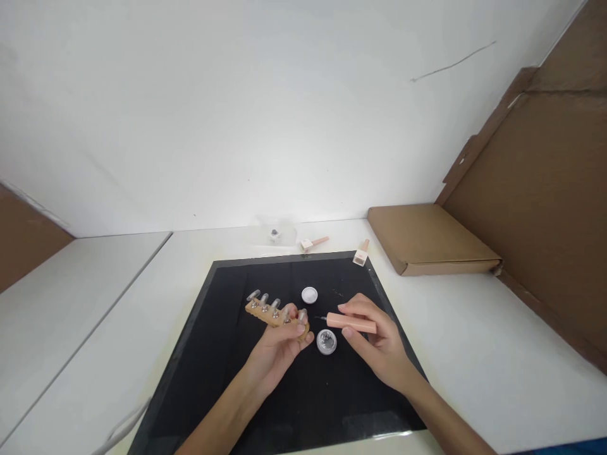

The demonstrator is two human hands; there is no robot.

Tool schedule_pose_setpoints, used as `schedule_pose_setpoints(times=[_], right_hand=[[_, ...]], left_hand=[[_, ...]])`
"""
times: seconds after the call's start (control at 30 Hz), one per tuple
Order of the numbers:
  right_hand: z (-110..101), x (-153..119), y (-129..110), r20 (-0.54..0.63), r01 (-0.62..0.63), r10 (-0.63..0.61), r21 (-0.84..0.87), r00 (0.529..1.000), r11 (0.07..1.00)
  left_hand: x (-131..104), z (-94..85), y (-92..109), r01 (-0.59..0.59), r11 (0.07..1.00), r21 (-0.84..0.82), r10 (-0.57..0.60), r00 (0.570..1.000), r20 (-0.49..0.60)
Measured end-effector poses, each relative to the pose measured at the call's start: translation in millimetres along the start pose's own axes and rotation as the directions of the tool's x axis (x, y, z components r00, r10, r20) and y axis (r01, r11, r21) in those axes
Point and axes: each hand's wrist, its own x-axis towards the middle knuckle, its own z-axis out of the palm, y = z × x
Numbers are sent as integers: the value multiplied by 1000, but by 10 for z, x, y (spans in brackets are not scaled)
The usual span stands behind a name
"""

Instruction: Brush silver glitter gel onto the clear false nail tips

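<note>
My left hand point(279, 347) grips the right end of a tan strip point(262, 312), on which several clear nail tips point(275, 304) stand on small metal posts. Between the fingers of my right hand point(377, 338) is a peach brush handle point(351, 323), its thin brush pointing left toward the nail tips without touching them. Below the brush sits a small round jar point(327, 342) with silvery contents. Beyond it lies a round white lid point(310, 295). Both rest on the black mat point(222, 379).
Two white bottles with peach caps, one point(306, 244) behind the mat and one point(360, 257) at its back right corner. A clear piece with a small silvery item point(274, 234) lies near the wall. Flat cardboard box point(431, 240) at right; white cable point(124, 426) at lower left.
</note>
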Motion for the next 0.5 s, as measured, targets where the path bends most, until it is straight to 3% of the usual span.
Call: schedule_pose_setpoints(times=[0.2, 0.5], right_hand=[[17, 8, 4, 48, -14, 12, 43, 999, 999], [17, 25, 8, 83, -10, 5, 65, 997, 998]], left_hand=[[-8, 20, 19, 64, 995, -82, -69, 995, -67], [-10, 23, 11, 65, 993, -101, -71, 996, -55]])
